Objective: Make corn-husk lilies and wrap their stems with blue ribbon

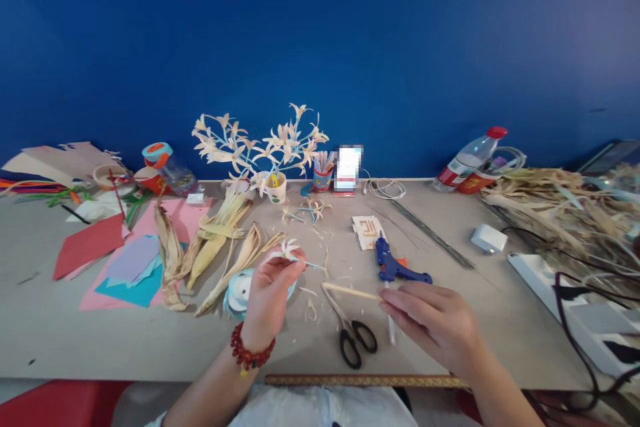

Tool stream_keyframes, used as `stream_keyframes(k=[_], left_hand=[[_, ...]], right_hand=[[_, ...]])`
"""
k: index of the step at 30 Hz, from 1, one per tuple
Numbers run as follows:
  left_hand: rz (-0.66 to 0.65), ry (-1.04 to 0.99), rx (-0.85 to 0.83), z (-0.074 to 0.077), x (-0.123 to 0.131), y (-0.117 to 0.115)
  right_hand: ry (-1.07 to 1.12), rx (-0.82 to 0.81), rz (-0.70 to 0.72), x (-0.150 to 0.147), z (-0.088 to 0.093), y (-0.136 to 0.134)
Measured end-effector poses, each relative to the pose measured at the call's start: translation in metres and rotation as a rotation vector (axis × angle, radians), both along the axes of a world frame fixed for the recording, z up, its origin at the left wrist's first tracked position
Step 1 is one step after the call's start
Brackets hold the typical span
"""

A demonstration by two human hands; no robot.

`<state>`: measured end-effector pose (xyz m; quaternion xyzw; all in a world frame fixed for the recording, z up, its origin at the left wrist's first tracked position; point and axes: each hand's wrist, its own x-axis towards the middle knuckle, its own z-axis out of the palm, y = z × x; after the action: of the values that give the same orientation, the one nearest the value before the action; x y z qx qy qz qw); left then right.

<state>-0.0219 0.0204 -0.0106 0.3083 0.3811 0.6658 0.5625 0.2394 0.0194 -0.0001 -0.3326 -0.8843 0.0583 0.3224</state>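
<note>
Pinching left hand [270, 293]: thumb and fingers narrowed on a white flower [287, 250], its blue stem [314, 265] pointing right, raised over the desk [200, 347].
Right hand [433, 320]: fingertips together on one end of a pale strip [353, 291], whose other end reaches toward the stem, apart from it.
Flower and strip: work on this one bloom appears to be the step in hand; the next move seems to call for a steady left pinch and careful aim with the strip's loose end.
Scissors [343, 321]: lie between the hands, blades near the strip, where a lowered strip could snag.
Blue glue gun [387, 263]: sits just beyond the right hand, crowding that side.
Left of the hands: dried husks [205, 270] and coloured paper [145, 293]; a pale blue roll [233, 300] sits partly hidden behind the left hand.
Back edge: a white cup [277, 195] bears pale blossoms [285, 143].
</note>
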Motion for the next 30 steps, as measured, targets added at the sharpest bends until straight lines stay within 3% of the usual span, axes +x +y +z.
stream_keyframes(k=[4, 11, 30], left_hand=[[-0.029, 0.068, 0.057, 0.005, 0.005, -0.004], [-0.019, 0.098, 0.020, 0.007, 0.005, -0.010], [-0.165, 0.223, 0.129, 0.012, -0.004, -0.011]], right_hand=[[-0.092, 0.133, -0.015, -0.007, 0.010, 0.001], [-0.085, 0.187, -0.014, -0.010, 0.010, 0.003], [-0.010, 0.070, 0.016, -0.008, 0.014, 0.000]])
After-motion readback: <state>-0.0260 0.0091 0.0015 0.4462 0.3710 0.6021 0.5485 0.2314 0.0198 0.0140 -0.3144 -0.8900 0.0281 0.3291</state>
